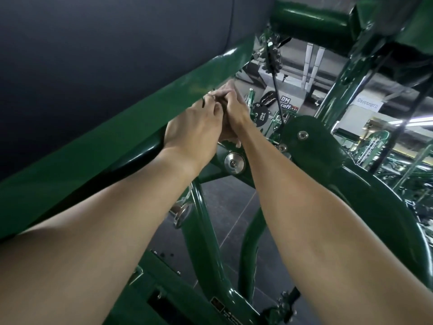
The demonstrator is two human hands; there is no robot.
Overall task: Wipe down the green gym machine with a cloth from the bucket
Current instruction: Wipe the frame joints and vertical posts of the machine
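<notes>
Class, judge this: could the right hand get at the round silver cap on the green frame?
Probably yes: the right hand sits just above the silver cap, with nothing between them, though it touches the left hand.

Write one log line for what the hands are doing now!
left hand and right hand: touching each other, grip unclear | where: at green machine beam under dark pad | cloth: not visible
</notes>
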